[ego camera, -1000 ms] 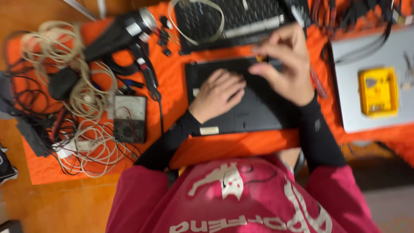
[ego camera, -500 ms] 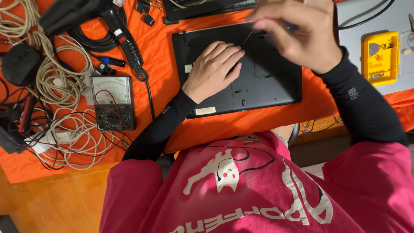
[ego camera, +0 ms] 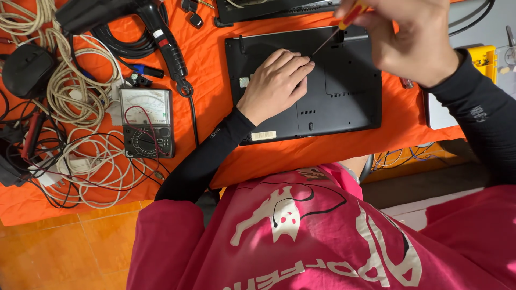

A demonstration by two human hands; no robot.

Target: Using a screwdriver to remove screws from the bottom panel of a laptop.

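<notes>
A black laptop (ego camera: 344, 102) lies upside down on an orange cloth (ego camera: 215, 64). My left hand (ego camera: 275, 83) rests flat on its bottom panel, fingers together, pressing it down. My right hand (ego camera: 411, 40) is raised over the laptop's far edge and grips a small screwdriver (ego camera: 344, 24) with a red and yellow handle. The thin shaft slants down and its tip sits just beside my left fingertips. Both arms wear black sleeves, and a pink shirt fills the lower view.
An analog multimeter (ego camera: 146, 122) with red and black leads lies left of the laptop. Coiled beige cables (ego camera: 75, 96), a black hot-air gun (ego camera: 123, 16) and a black adapter (ego camera: 24, 67) crowd the left side. A yellow box (ego camera: 486, 56) sits at the right edge.
The view has shifted, so the laptop sits higher and closer in frame. My right hand has lifted with the screwdriver, and the tip now points down near my left fingers. My left hand stayed on the panel.
</notes>
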